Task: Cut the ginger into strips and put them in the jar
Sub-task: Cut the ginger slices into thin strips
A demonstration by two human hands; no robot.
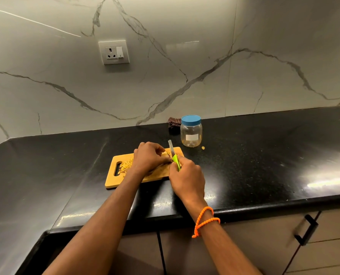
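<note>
On the board point(161, 171), the left hand point(150, 156) curls over the ginger point(164, 155), pinching it at the fingertips — the right hand point(187, 178) grips the knife point(174, 154) just beside it. Cut strips point(125, 165) lie near the board's left end; the jar point(191, 131), lid on, stands past its far right corner.

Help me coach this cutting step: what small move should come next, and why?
Probably press the knife down through the ginger piece that the left hand pins on the board; the right hand holds the blade above it, and cut strips lie left.
</note>
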